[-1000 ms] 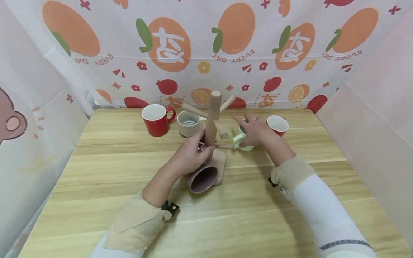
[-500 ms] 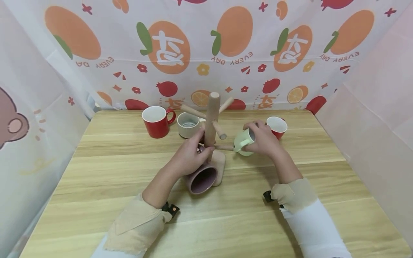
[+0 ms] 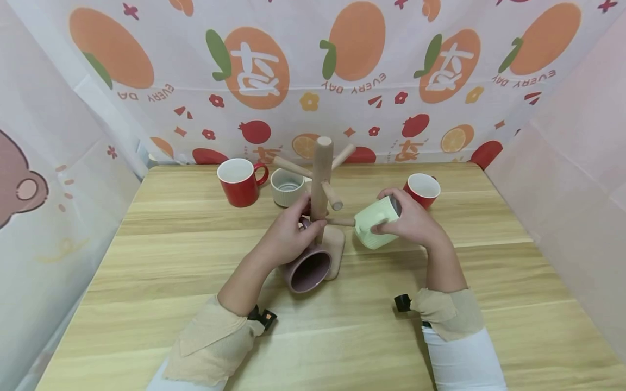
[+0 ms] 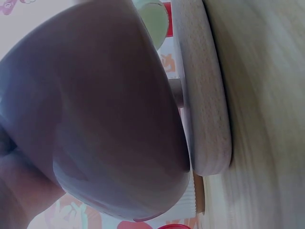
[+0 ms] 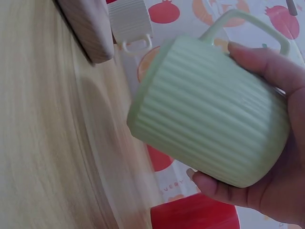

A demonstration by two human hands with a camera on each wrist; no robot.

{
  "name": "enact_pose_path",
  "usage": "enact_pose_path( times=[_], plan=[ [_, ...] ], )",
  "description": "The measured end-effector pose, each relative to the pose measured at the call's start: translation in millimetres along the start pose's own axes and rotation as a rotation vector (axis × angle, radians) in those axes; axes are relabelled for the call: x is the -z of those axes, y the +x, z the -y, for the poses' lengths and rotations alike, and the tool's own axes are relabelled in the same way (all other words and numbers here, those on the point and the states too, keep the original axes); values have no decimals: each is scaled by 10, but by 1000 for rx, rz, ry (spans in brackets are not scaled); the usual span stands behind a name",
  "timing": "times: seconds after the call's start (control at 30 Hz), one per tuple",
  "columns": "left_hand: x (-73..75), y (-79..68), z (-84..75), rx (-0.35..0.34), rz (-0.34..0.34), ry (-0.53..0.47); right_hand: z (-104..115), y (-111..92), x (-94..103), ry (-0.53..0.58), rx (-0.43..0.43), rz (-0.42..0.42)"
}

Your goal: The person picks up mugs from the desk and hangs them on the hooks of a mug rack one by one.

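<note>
My high head view faces the surface's far edge [image 3: 371, 169]; wrist views (close, sideways) share the rack base [image 4: 206, 105].

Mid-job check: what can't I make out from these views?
Handle of the purple mug: mostly covered by the left grip in the head view; behind the mug's body in the left wrist view.
Inside of the green mug: mostly blocked by the right grip in the head view; behind its own wall in the right wrist view.
Right-hand red mug: handle mostly behind its rim in the head view; body cut off by the right wrist view's bottom edge.
</note>
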State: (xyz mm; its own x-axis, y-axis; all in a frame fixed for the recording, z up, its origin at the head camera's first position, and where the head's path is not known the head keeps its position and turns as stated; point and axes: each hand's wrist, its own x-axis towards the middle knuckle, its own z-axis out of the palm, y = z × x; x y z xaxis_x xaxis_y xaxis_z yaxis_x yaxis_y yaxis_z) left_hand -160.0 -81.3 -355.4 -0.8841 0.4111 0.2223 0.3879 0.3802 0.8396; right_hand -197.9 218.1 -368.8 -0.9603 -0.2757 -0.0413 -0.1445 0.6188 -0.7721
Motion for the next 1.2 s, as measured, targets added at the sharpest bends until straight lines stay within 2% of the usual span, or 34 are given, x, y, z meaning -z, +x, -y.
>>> enact_pose_path(
  times=[0.43, 0.57, 0.67, 0.97, 1.07, 1.13, 1.2],
  plan=[
    [-22, 9, -7, -13, -24, 23, -7, -36, -8, 97, 88, 162],
    [-9, -2, -40, 2, -32, 64, -17, -30, -31, 117, 106, 170],
    [14, -34, -86, 5, -60, 151, -22, -25, -33, 118, 121, 178],
    [118, -204, -303, -103, -230, 515, -2, -92, 46, 191, 100, 224],
    [108, -283, -393, -173, -343, 611, 7, -122, 72, 208, 83, 257],
    [83, -344, -447, -241, -437, 628, 11, -138, 90, 209, 81, 278],
    [35, -403, -490, -327, -516, 570, 11, -152, 109, 217, 86, 296]
  ],
)
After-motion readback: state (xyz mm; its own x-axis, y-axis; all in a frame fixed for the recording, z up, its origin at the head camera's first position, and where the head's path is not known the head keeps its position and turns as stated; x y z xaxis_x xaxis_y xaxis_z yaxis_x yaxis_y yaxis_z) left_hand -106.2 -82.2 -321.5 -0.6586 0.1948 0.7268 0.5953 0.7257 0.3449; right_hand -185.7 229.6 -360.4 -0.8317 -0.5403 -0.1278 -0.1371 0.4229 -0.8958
